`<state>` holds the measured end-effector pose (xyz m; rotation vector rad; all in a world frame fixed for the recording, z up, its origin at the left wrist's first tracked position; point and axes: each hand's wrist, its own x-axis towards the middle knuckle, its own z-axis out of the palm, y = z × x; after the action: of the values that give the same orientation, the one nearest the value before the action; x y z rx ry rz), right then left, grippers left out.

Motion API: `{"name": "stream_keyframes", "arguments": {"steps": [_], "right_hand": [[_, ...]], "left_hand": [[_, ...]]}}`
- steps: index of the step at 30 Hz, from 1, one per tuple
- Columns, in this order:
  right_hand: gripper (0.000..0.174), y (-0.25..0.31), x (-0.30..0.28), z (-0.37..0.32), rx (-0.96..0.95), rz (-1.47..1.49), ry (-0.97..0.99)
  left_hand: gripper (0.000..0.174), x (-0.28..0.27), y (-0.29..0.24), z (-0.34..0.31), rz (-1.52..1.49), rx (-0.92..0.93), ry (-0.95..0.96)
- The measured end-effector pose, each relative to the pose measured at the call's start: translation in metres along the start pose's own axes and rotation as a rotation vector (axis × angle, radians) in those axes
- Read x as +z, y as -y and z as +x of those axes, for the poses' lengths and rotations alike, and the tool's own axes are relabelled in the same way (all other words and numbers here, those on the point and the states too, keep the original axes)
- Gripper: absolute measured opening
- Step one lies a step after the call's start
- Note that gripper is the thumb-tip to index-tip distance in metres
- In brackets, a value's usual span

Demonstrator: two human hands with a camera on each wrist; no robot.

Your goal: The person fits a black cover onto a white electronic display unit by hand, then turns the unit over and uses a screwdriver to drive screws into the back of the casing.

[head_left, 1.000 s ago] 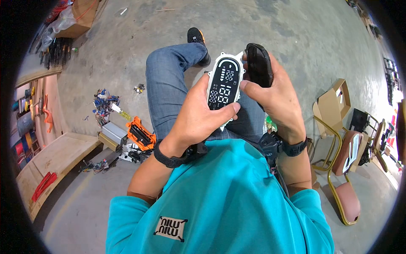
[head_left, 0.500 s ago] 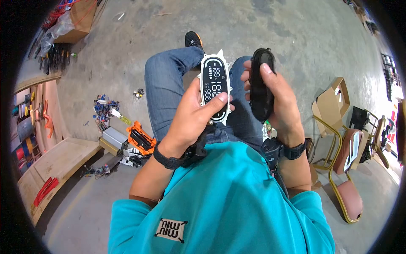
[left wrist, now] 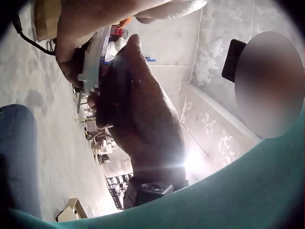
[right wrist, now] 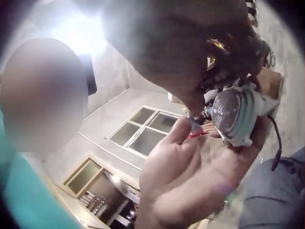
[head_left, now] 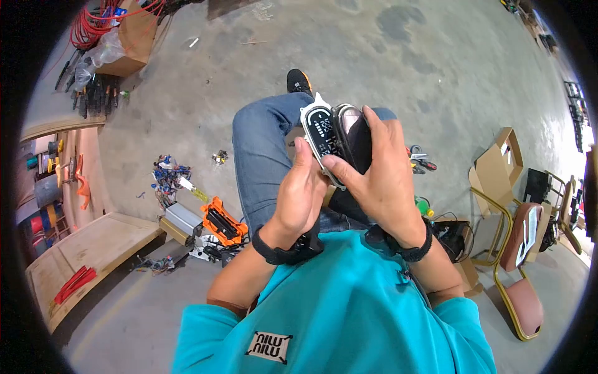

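A digital dashboard display (head_left: 321,124) with a white frame and lit-looking numerals lies on the fingers of my left hand (head_left: 299,193). My left thumb stands up, off the display's face. In the right wrist view the open left palm (right wrist: 200,176) shows, with the display (right wrist: 231,114) over its fingers and a short black cable (right wrist: 276,157) hanging beside it. My right hand (head_left: 389,177) holds a black oval cover (head_left: 358,143) with a glossy rim between thumb and fingers. The cover overlaps the display's right side in the head view, and my right thumb tip is at the display's lower edge.
On the floor to the left lie an orange plastic part (head_left: 223,221), a silver box (head_left: 184,218) and tangled wires (head_left: 169,177). A wooden bench (head_left: 93,249) stands farther left. Pliers (head_left: 423,161), an open cardboard box (head_left: 498,159) and a gold-framed chair (head_left: 523,299) are to the right.
The right hand turned the black cover over and brought it left, from beside the display to over its right side. The left thumb lifted off the display, which now tilts.
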<state>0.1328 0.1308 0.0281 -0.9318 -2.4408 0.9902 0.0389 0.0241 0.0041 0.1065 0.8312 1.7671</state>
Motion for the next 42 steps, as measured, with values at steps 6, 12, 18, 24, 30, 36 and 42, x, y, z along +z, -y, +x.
{"name": "stream_keyframes", "arguments": {"steps": [6,12,18,24,30,36,42], "right_hand": [[0.065,0.005,0.011,0.006,-0.126,-0.140,-0.091],[0.055,0.006,0.016,0.010,-0.136,-0.126,-0.156],[0.052,0.000,0.015,0.014,-0.167,-0.166,-0.191],[0.050,0.005,0.018,0.019,-0.212,-0.186,-0.209],[0.051,0.008,0.022,0.021,-0.195,-0.180,-0.185],[0.048,0.007,0.017,0.019,-0.191,-0.149,-0.147],[0.033,-0.010,0.007,0.018,-0.063,0.207,-0.062]], "left_hand": [[0.071,0.012,-0.002,0.003,0.039,0.021,-0.049],[0.077,0.000,0.001,0.001,0.014,-0.008,0.013],[0.079,0.004,0.001,0.004,0.012,-0.001,0.044],[0.080,0.006,0.002,0.005,0.001,-0.002,0.058],[0.078,0.001,0.005,0.003,0.010,-0.038,0.045],[0.067,0.000,0.003,0.000,-0.009,-0.042,0.067],[0.039,-0.006,0.006,0.000,0.072,-0.002,-0.079]]}}
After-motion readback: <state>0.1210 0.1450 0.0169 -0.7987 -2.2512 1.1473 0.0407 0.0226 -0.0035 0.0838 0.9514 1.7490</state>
